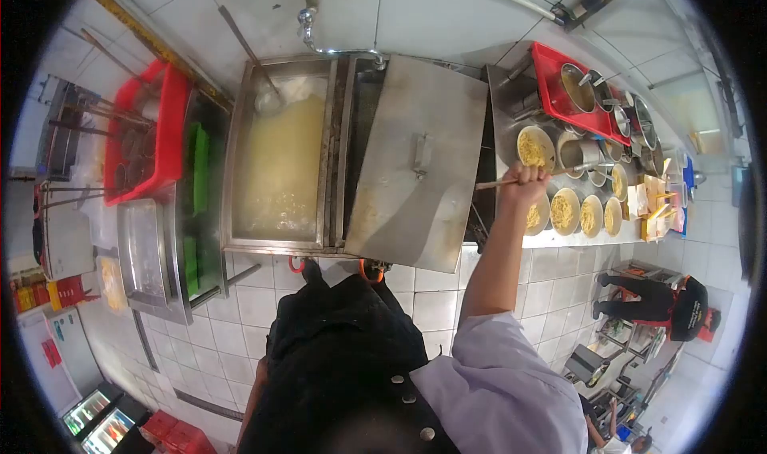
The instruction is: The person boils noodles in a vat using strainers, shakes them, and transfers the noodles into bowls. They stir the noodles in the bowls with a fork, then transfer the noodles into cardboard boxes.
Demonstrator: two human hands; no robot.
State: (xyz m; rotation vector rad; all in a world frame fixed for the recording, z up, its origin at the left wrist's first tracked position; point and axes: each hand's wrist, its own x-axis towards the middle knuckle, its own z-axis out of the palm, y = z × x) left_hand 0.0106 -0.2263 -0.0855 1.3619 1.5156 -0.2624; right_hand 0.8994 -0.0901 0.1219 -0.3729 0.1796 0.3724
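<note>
My right hand (527,181) is wrapped round the wooden handle of a long-handled ladle (497,184). Its handle reaches right, over the counter, toward a deep metal cup (587,152) among the bowls. Noodles fill a bowl (535,146) just beyond the fist; a row of further noodle bowls (564,212) stands on the near side. Only a strip of skin from my left arm (256,394) shows beside the dark apron, low in the view. The fingers of that hand cannot be made out.
A vat of cloudy liquid (284,166) holds another ladle (268,99). Beside it lies a steel lid (415,166). Red tubs stand left (172,134) and right (543,79), the latter with pots. A co-worker (663,302) is at the far right.
</note>
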